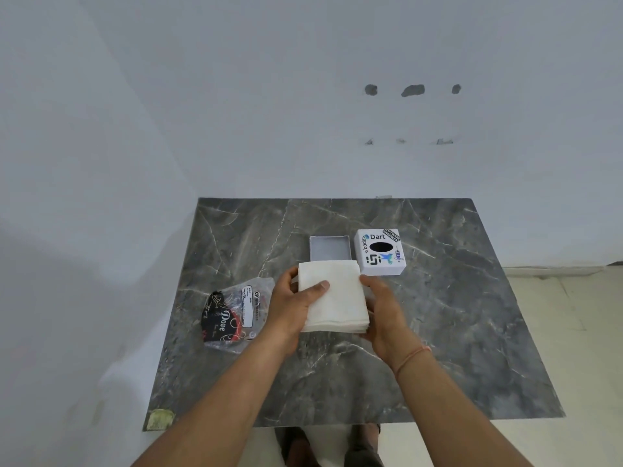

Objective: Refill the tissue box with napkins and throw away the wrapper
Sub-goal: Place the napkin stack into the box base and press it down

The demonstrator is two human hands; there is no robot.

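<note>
Above the marble table, left hand and right hand grasp a white, square-folded napkin stack.

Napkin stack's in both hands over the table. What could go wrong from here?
1. The napkin stack is loose and held only at its sides by the left hand and right hand; sheets may fan out or slip.
2. The open tray looks about as wide as the stack, so edges may catch on its rim.
3. The empty wrapper lies near the left forearm and could get swept off the table.
</note>
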